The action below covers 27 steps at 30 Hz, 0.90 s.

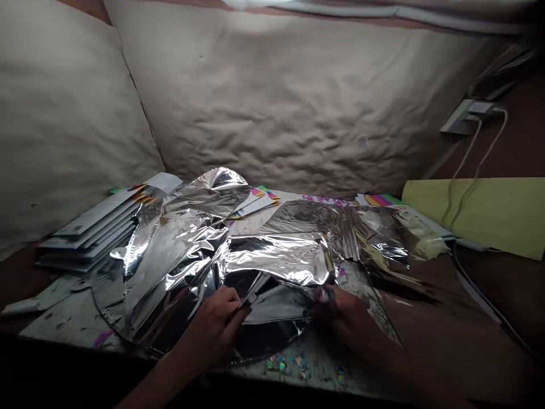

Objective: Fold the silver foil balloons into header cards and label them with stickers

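Observation:
A large sheet of shiny silver foil film (272, 255) lies crumpled and wavy over the table. My left hand (221, 312) pinches a fold of its near part, left of centre. On the other side, my right hand (340, 307) is closed round the film's near right edge; its fingers are partly dark and blurred. Between my hands the film is drawn into a raised, dark-reflecting fold. More of the foil spreads to the far left and to the right, where it looks bunched.
Stacked printed folders (97, 227) stand at the left. Coloured papers (255, 203) lie partly under the foil. A yellow sheet (481, 213) is at the right, below a wall socket (468, 116) with white cables. Brown paper (298, 102) covers the wall. Small iridescent scraps (283, 365) dot the near edge.

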Each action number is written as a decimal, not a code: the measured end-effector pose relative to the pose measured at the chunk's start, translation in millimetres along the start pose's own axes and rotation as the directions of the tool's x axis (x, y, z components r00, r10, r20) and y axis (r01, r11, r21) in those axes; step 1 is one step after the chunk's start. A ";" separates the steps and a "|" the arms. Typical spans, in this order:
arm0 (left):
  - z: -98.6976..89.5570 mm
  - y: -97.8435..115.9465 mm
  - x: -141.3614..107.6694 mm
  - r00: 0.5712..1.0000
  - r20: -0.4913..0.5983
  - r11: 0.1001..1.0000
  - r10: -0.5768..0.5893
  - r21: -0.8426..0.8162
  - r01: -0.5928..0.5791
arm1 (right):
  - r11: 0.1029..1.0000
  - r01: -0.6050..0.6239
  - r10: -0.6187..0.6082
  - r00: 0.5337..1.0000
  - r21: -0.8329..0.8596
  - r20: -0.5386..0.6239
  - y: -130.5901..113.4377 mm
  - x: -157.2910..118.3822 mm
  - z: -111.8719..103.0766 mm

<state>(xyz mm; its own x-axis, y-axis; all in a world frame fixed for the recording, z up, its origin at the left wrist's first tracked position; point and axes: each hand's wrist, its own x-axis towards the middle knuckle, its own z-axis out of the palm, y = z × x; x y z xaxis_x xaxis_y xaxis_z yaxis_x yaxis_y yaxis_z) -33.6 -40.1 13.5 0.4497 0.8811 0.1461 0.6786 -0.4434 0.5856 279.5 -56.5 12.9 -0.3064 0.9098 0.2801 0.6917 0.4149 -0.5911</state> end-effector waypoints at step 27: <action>2.4 0.1 -37.8 0.985 0.170 0.980 -0.034 0.198 -0.001 | 0.766 0.508 -0.365 0.848 -0.394 0.384 -17.6 -67.4 -3.9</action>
<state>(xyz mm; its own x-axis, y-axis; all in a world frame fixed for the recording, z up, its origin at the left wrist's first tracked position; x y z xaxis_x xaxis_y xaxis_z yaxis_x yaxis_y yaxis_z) -49.1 -73.9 6.0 0.5187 0.8549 -0.0113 0.7799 -0.4677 0.4160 290.5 -125.2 7.4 -0.7632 0.6253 0.1628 0.6321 0.7748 -0.0127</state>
